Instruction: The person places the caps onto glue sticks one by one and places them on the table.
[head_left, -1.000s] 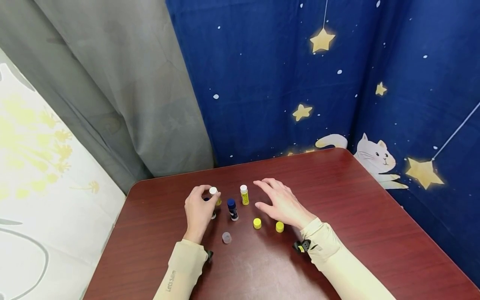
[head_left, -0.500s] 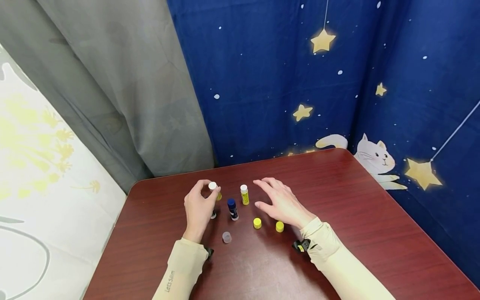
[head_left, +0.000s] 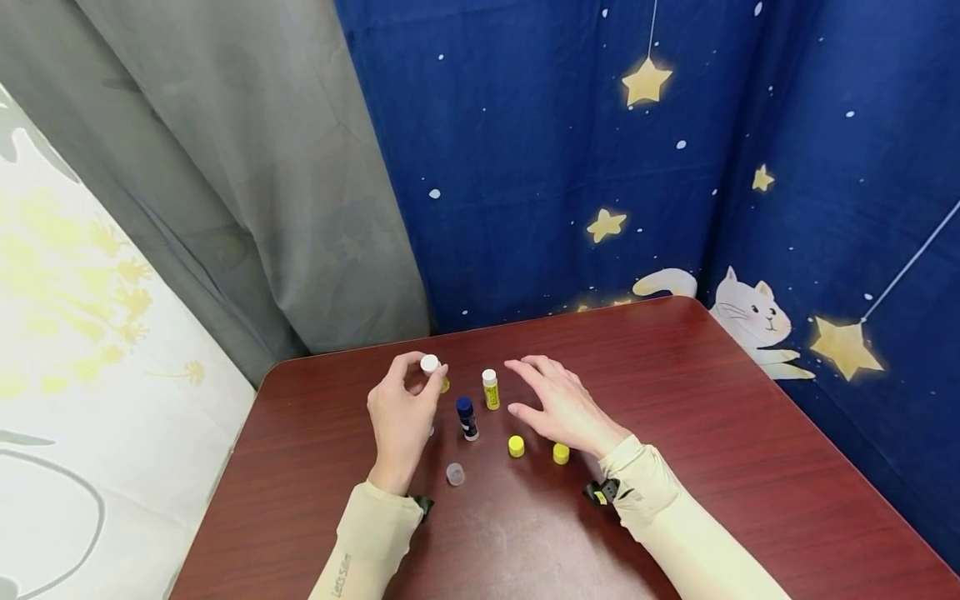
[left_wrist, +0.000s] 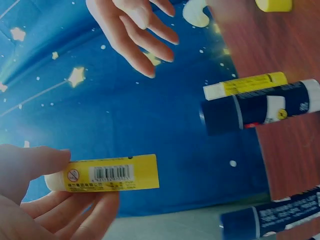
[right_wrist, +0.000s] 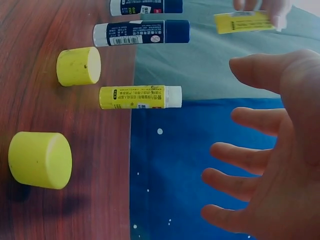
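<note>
My left hand [head_left: 399, 421] pinches a yellow glue stick [left_wrist: 112, 174] near its white top, thumb on one side and fingers on the other, and holds it upright above the table. My right hand [head_left: 570, 410] hovers with spread fingers, touching nothing, just right of a second yellow glue stick [head_left: 491, 392] that stands uncapped. Left of that one stands a dark blue glue stick [head_left: 467, 419] with its cap on. Another dark blue glue stick [left_wrist: 280, 218] is mostly hidden behind my left hand in the head view.
Two yellow caps [head_left: 516, 447] [right_wrist: 40, 160] sit on the red-brown table [head_left: 705, 467] near my right wrist. A small translucent cap [head_left: 455, 474] lies between my forearms. Grey [head_left: 337, 208] and blue curtains [head_left: 517, 167] hang behind the table's far edge.
My left hand has raised the yellow glue stick off the table, away from beside the blue one, and shifted slightly right. My right hand has stayed in place.
</note>
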